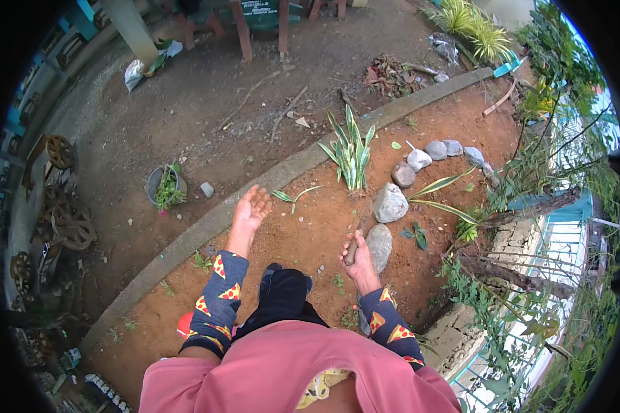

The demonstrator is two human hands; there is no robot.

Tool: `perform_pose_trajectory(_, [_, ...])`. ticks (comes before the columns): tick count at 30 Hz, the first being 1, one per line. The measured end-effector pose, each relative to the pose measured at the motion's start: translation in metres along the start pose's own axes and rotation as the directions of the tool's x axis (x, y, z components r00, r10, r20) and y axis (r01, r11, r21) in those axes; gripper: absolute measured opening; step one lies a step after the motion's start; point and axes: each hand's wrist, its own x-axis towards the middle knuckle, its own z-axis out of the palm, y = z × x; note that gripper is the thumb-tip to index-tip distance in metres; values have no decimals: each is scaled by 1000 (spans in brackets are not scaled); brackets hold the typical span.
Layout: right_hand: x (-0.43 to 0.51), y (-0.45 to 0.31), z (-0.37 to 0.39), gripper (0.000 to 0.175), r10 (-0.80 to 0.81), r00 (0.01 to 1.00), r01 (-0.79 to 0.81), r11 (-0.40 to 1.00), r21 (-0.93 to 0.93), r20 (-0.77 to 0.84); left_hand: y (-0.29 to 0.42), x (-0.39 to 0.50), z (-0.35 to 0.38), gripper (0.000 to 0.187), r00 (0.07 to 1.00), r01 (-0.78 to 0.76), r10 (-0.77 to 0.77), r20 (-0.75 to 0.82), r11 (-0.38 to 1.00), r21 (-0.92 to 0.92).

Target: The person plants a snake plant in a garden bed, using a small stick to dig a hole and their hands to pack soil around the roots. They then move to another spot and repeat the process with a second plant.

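Observation:
My left hand is raised over the soil near the concrete curb, palm up, fingers apart and nothing in it. In my right hand is the wooden handle of a hand tool, whose narrow far end points away from me; its exact kind is hard to tell. Just right of that hand lies a large oval stone, with a pale grey stone beyond it. A clump of snake plants stands upright in the reddish soil ahead. A small snake plant shoot grows beside my left fingertips.
A concrete curb runs diagonally past the bed. Several stones curve around a patch with a two-leaved snake plant. Left of the curb stands a potted plant. Branches and a low wall border the right. Plastic chairs are at the top.

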Motion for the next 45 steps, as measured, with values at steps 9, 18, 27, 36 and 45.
perform_pose_trajectory(9, [55, -56, 31, 18, -44, 999, 46, 995, -88, 23, -7, 128, 25, 37, 966, 240, -232, -113, 968, 71])
perform_pose_trajectory(18, [112, -120, 8, 21, -75, 991, 93, 982, 162, -114, -103, 207, 116, 26, 967, 245, -253, -27, 900, 359])
perform_pose_trajectory(27, [217, -168, -26, 23, 104, 991, -82, 967, 242, -83, -217, 263, 170, 35, 927, 374, -347, -143, 822, 428])
perform_pose_trajectory(36, [362, -181, -71, 25, -12, 998, 28, 962, 272, -63, -368, 381, 141, 41, 944, 322, -270, -189, 641, 697])
perform_pose_trajectory(45, [462, -154, -101, 33, -14, 990, 39, 984, 172, -140, -452, 533, 113, 59, 922, 380, -139, -362, 499, 779])
